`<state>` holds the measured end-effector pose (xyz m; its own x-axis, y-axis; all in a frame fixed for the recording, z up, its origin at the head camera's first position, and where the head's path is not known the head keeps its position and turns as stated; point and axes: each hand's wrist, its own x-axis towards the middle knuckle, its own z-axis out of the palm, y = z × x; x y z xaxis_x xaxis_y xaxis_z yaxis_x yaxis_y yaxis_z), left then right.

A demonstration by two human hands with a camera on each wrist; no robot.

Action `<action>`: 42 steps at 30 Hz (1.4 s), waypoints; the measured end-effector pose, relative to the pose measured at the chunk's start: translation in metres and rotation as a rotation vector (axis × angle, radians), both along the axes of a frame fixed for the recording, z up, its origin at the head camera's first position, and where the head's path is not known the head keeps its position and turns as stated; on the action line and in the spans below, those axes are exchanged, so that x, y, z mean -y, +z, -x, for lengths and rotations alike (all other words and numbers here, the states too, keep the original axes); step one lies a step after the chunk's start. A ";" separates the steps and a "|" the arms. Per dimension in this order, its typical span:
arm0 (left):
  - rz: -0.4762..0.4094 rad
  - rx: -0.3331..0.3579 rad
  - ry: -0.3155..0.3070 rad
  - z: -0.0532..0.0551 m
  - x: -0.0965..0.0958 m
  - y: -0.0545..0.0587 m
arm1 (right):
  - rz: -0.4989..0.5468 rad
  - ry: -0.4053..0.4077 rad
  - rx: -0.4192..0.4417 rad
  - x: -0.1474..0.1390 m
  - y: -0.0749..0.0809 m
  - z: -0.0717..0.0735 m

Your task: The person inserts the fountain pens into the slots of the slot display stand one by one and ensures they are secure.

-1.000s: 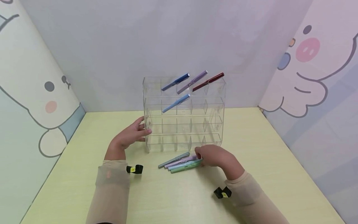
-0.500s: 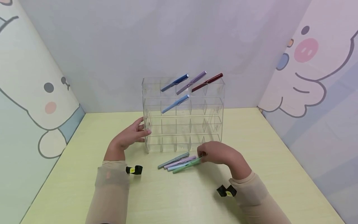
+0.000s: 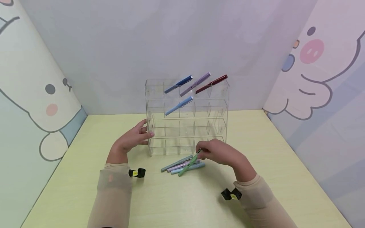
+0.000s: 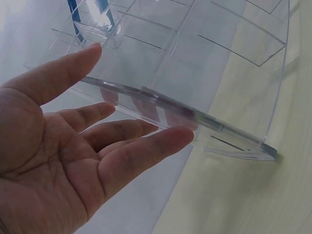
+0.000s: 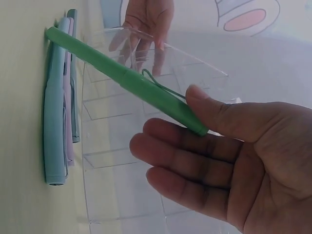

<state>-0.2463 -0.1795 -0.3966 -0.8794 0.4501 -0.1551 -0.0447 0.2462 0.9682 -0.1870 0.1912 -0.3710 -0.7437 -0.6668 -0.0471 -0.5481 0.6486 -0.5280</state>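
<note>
A capped green pen (image 3: 186, 167) is pinched near its clip end by the thumb and fingers of my right hand (image 3: 220, 152). It slants down over the small pen pile, as the right wrist view shows too. In that pile lie a grey-green pen (image 3: 172, 165), a lilac pen (image 3: 172, 168) and a light blue pen (image 3: 196, 166). Behind them stands a clear acrylic pen rack (image 3: 172, 149) with rows of compartments. My left hand (image 3: 130, 138) is at its left side, fingers extended and spread, thumb in front of the side panel.
Upper compartments of the rack hold a dark blue pen (image 3: 178, 84), a purple pen (image 3: 195, 84), a dark red pen (image 3: 211, 84) and, one row lower, a blue pen (image 3: 179, 106). A wall (image 3: 114, 57) rises behind the pale yellow table (image 3: 159, 202).
My right hand has picked up the green pen from the pile by its clip end, raising and tilting it more steeply. The left hand stays at the rack's side.
</note>
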 end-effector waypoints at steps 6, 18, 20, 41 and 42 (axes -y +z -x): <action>0.014 0.002 0.009 0.000 0.000 0.000 | 0.081 0.030 0.015 0.000 0.001 0.001; 0.012 -0.010 0.003 0.000 -0.001 0.001 | 0.239 -0.006 0.103 -0.007 0.001 0.005; 0.009 -0.014 0.000 0.000 0.000 0.000 | 0.268 -0.018 0.118 -0.010 0.001 0.006; -0.006 -0.004 -0.003 0.000 0.000 0.000 | 0.706 -0.084 0.173 -0.025 0.008 0.014; -0.007 -0.003 -0.003 0.000 0.000 0.000 | 0.730 -0.088 0.166 -0.025 0.007 0.014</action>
<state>-0.2460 -0.1792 -0.3969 -0.8786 0.4536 -0.1494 -0.0411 0.2398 0.9700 -0.2014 0.2165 -0.3637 -0.8172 -0.5104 0.2678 -0.3862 0.1398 -0.9118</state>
